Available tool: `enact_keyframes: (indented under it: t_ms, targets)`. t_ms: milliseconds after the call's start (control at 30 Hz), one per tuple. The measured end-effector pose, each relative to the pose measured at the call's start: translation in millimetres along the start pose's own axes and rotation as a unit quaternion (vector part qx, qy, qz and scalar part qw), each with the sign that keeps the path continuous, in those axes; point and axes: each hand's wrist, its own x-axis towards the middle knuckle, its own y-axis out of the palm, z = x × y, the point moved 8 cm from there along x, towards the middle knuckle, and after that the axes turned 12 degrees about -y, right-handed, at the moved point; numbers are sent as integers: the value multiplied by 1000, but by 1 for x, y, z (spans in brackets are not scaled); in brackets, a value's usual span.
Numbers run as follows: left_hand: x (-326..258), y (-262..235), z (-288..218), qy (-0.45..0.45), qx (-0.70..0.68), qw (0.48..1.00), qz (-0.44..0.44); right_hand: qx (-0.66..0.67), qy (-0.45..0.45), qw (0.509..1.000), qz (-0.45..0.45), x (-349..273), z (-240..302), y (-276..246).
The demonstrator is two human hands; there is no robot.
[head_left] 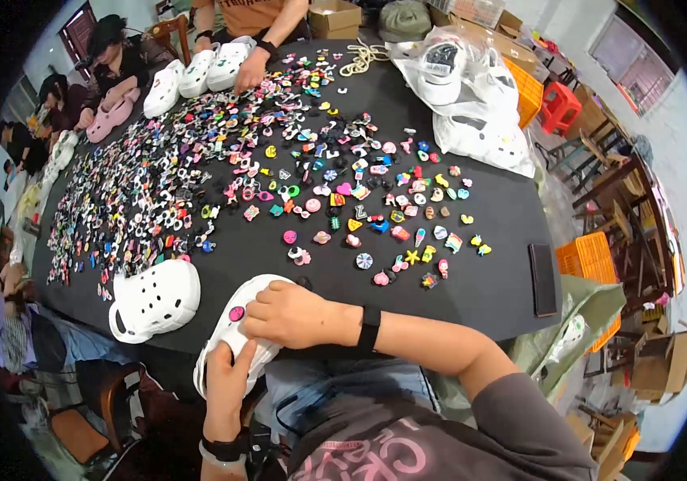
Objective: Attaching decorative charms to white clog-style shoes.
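Note:
A white clog (pixel 241 337) is tilted at the near table edge in front of me. My left hand (pixel 229 375) grips its near end, thumb on top and fingers around the side. My right hand (pixel 289 313) lies over the upper part with its fingers curled in; whatever they pinch is hidden. A round pink charm (pixel 237 313) sits on the clog just left of my right fingers. Beside it on the left, another white clog (pixel 160 297) with bare holes rests on the table.
Many small colourful shoe charms (pixel 143 184) cover the black table (pixel 488 264). A dark flat case (pixel 542 280) lies at its right edge. Bagged white clogs (pixel 472 96) are at the back right. Across the table, a co-worker's hand (pixel 252 70) is near more white clogs (pixel 229 64).

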Motion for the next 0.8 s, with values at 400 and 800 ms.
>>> enact_keyframes:
  t_ms: [400,800]
  targets:
    - [-2,-4,-5,-33,101,993,-43,121,45,991,24,0,-19,8]
    - [-12,3,-1,-15,-188,982,-14,280,190,932,-130,-25,-6,-37]
